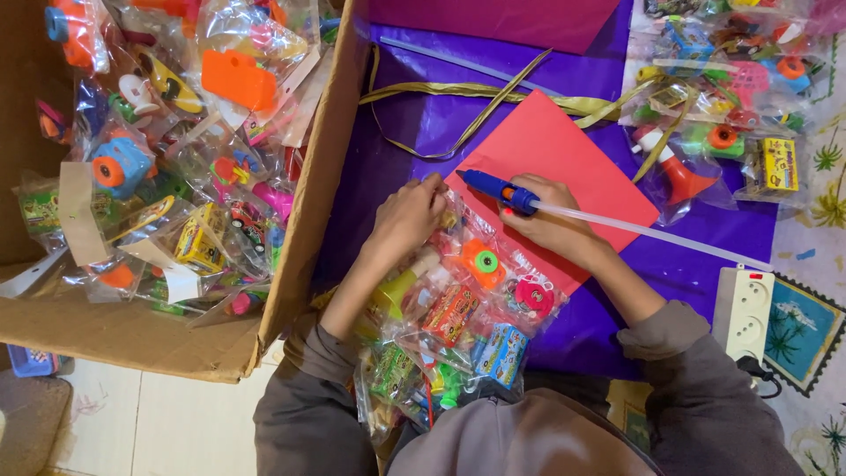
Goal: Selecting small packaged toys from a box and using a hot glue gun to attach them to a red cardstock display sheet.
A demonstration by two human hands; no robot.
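Two hands work over a clear packet of small toys (458,308) lying on a red card (551,167) atop purple sheeting (397,132). Left hand (407,216) pinches the packet's top edge, fingers closed. Right hand (551,220) grips a blue glue gun (498,189), nozzle at that edge. Cardboard box of toy packets (291,264) stands beside.

The cardboard box (291,264) is cut off at the frame's left and top, the bagged toys (731,79) at upper right run past the edge, and the left hand (407,216) hides its fingertips.
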